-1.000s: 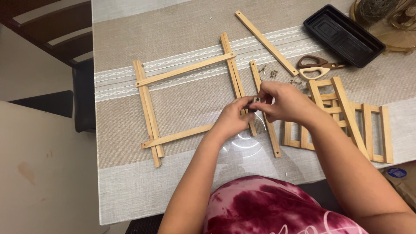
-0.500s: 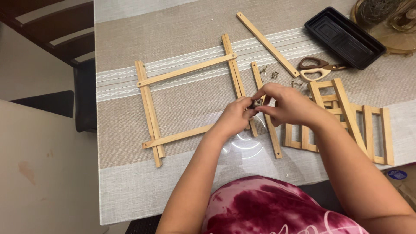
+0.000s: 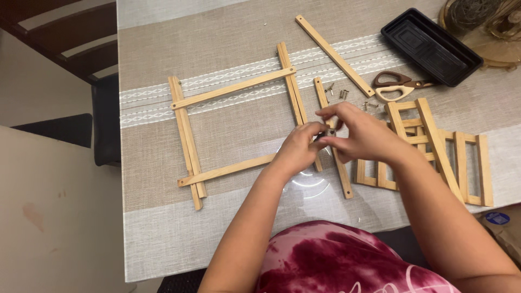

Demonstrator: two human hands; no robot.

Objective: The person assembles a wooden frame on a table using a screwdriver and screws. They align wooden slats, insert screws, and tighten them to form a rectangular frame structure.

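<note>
So both hands meet over the loose wooden slat [image 3: 332, 142]: left hand [image 3: 297, 150] and right hand [image 3: 362, 133] fingertips pinched together on a tiny dark piece [image 3: 327, 133], square slat frame [image 3: 233, 89] just beside.

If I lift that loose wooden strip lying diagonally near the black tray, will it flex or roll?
The loose strip looks thin, flat-sided and straight, so it probably stays stiff, feels light, and slides rather than rolls on the woven table runner. Being so slender, it might snap if levered hard.
</note>
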